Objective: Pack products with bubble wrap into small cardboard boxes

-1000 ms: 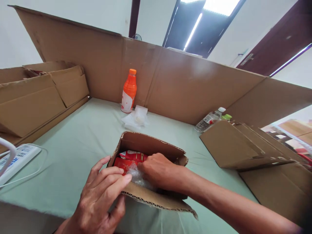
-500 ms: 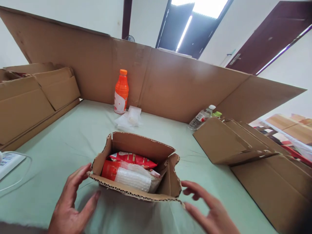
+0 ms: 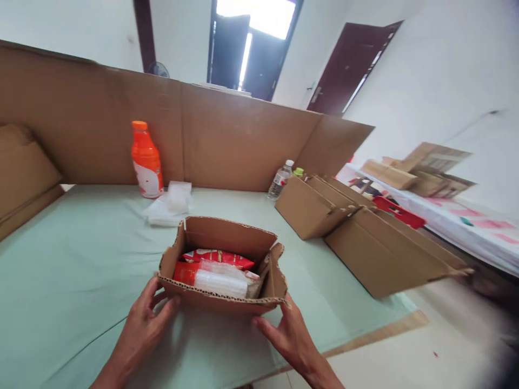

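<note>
An open-topped cardboard box (image 3: 227, 302) stands in front of me on the green cloth. Inside lie a red packet (image 3: 219, 257) at the back and a bubble-wrapped item (image 3: 221, 282) with a red end nearer me. My left hand (image 3: 148, 319) clasps the box's front left corner, its thumb against the front wall and its fingers round the side. At the front right corner, my right hand (image 3: 290, 327) grips in the same way, thumb on the front wall. The fingers behind the box's side walls are partly hidden.
Behind the box lie clear plastic wraps (image 3: 170, 205) beside an orange bottle (image 3: 146, 162). A water bottle (image 3: 279, 181) stands near cardboard boxes (image 3: 381, 248) on the right. A tall cardboard panel (image 3: 243, 140) borders the table's back; another box (image 3: 24, 173) stands left.
Both hands have closed in from beside the box onto its front corners and now hold it. The view has swung to the right, showing more of the room there.
</note>
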Available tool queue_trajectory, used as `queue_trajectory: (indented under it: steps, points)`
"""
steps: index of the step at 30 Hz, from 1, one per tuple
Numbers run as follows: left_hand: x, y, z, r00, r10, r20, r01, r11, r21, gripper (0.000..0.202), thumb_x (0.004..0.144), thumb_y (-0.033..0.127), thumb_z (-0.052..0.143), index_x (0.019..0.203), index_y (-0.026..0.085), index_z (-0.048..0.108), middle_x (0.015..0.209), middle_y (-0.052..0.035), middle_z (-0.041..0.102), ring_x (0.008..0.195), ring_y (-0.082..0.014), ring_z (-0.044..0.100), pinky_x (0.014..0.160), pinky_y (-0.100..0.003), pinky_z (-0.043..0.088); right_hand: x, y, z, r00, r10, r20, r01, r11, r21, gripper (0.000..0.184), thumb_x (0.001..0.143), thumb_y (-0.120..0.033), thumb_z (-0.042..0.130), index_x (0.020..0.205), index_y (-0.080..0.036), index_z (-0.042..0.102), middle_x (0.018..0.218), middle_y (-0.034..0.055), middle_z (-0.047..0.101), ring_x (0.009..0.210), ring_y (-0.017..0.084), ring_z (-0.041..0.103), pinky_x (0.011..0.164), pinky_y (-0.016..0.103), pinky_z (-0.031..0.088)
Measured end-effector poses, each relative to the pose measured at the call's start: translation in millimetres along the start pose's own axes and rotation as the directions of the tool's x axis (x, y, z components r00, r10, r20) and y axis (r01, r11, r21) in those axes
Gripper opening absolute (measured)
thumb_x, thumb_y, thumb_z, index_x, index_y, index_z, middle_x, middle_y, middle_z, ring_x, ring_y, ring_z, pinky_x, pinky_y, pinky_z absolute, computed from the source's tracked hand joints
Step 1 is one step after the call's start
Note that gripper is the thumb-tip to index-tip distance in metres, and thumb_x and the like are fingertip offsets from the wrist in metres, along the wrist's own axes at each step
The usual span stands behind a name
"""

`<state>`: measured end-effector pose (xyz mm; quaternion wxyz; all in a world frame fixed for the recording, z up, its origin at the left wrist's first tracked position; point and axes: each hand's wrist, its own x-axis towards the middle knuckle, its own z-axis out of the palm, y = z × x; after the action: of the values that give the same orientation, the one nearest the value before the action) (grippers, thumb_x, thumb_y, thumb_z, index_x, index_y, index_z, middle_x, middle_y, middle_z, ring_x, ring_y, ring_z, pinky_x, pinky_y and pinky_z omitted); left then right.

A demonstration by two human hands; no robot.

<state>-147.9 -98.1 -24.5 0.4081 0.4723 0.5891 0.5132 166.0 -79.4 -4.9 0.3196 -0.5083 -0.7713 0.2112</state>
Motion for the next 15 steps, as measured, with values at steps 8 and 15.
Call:
queue_trajectory:
  steps: [8,15]
  points:
    - [6.6,-10.4,32.9,0.99,0.01,0.14,-0.007,1.0,-0.021,0.053,0.082,0.056,0.067,0.122,0.023,0.058,0.13,-0.0087,0.066,0.112,-0.0287,0.069,0.088,-0.034,0.061,-16.4,52.4,-20.6,0.995,0.095,0.019,-0.097,0.982,0.163,0.142,0.055,-0.077,0.078,0.161,-0.02,0.001,0.164,0.0205,0.019,0.149,0.044,0.021,0.118,0.06,0.027]
    - [14.4,-17.6,64.0,0.996,0.005,0.086,-0.007,1.0,0.022,0.07,0.08,0.061,0.066,0.137,0.023,0.05,0.134,-0.0113,0.064,0.116,-0.0303,0.066,0.089,-0.037,0.061,-11.8,75.4,-10.4,0.981,0.114,-0.159,-0.07,0.963,0.262,0.128,0.062,-0.045,0.084,0.159,-0.021,0.003,0.16,0.0197,0.028,0.146,0.039,0.032,0.115,0.056,0.033]
